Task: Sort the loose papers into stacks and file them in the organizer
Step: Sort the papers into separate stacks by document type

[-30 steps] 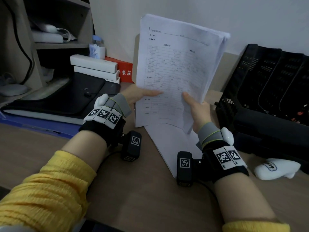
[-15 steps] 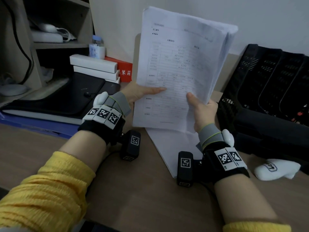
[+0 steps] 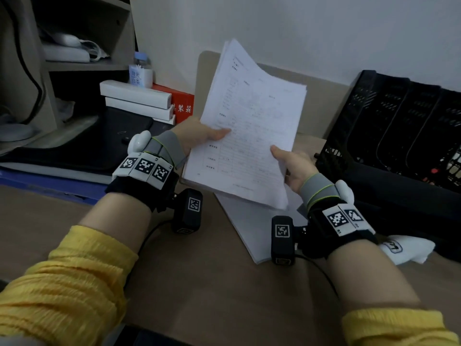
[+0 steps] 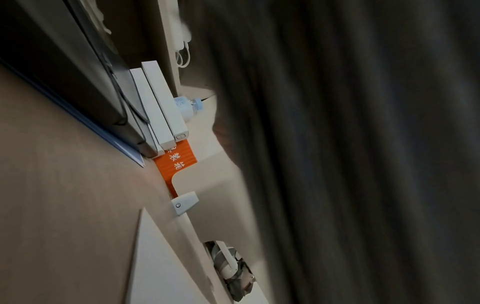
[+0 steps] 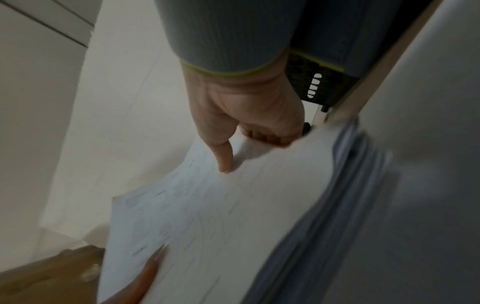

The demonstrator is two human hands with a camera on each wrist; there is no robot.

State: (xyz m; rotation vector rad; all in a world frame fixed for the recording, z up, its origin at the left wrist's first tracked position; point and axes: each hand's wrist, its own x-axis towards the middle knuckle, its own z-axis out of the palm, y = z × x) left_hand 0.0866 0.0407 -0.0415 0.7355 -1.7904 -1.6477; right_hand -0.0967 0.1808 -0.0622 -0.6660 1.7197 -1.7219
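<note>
Holding the paper stack [image 3: 252, 136] two-handed above the desk [image 3: 212, 283]: left hand [image 3: 199, 133] pinches its left edge, right hand [image 3: 294, 166] pinches the lower right corner, long axis tilted up and away from the person. Black mesh organizer [image 3: 389, 136] sits just right of the stack, nearer the right hand. More sheets [image 3: 249, 226] lie flat on the desk underneath.

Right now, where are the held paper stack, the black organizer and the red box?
held paper stack [image 3: 249, 136], head view, middle of top sheet
black organizer [image 3: 389, 121], head view, mesh side wall
red box [image 3: 183, 106], head view, printed front
</note>
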